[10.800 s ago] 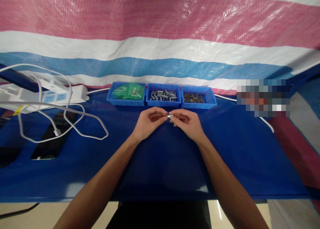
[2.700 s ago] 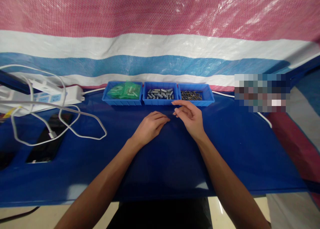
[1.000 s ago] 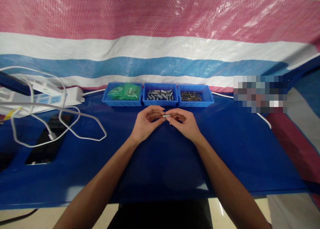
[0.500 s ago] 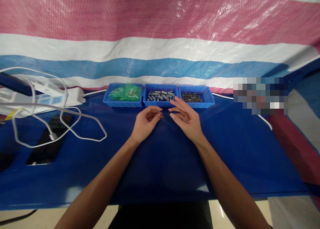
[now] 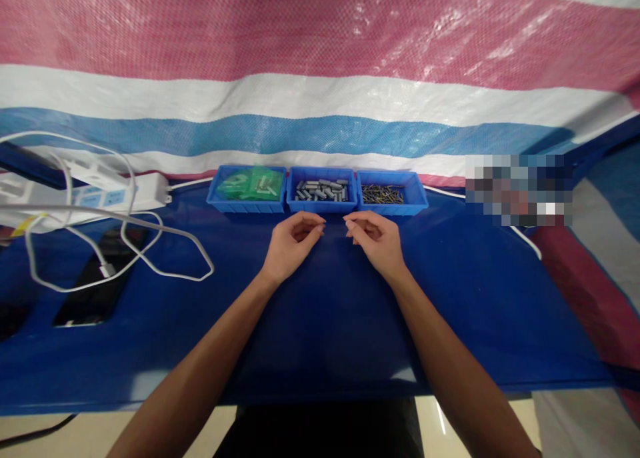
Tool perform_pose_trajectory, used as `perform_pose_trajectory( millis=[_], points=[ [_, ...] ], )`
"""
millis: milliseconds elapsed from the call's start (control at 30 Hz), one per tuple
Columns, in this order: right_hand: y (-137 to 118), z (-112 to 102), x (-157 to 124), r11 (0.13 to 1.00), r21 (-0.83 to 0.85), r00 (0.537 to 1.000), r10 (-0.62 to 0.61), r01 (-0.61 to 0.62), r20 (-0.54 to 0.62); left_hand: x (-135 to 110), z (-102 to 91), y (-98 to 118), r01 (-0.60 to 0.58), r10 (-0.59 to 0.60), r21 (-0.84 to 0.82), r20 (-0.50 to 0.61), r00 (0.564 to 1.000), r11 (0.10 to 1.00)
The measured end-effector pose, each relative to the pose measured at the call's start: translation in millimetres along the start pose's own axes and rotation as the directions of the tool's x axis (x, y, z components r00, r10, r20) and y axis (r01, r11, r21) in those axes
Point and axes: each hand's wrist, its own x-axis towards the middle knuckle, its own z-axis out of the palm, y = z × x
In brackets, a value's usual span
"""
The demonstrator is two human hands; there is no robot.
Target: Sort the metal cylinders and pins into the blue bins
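Note:
My left hand [image 5: 295,245] is just in front of the middle blue bin [image 5: 323,207], with thumb and fingers curled together in a pinch. Across a small gap, my right hand [image 5: 375,241] has its thumb and forefinger tips pressed together. Whatever either hand might hold is too small or hidden to make out. Short grey metal cylinders [image 5: 325,193] fill part of the middle bin. In the right blue bin [image 5: 393,209] is a pile of thin screws [image 5: 383,195]. Green plastic bags [image 5: 263,181] with small pale pieces lie in the left blue bin [image 5: 245,207].
A white power strip [image 5: 145,193] with looping white cables [image 5: 185,233] occupies the left side. Beneath the cables lies a black phone [image 5: 90,291]. Striped plastic sheeting [image 5: 320,98] rises behind the blue tabletop [image 5: 325,338]. A blurred-out patch covers something at right.
My right hand has drawn back slightly from the bins, its spread fingers closing into a pinch. My left hand has stayed almost still.

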Motion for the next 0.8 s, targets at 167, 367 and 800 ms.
perform_pose_trajectory(
  millis=[167,367,800],
  points=[
    [8,1,0,1.0,-0.032,0.999,-0.001,0.002,0.041,-1,-3.2,-2,-0.007,0.01,0.058,-0.042,0.999,0.998],
    [12,0,0,0.997,-0.071,0.997,0.006,-0.001,0.074,-4,1.0,3,0.039,-0.039,0.0,-0.06,0.997,0.999],
    [13,-1,0,0.998,-0.066,0.993,0.018,-0.01,0.118,-7,-0.1,7,-0.082,0.12,0.195,-0.188,0.975,0.977]
  ],
)
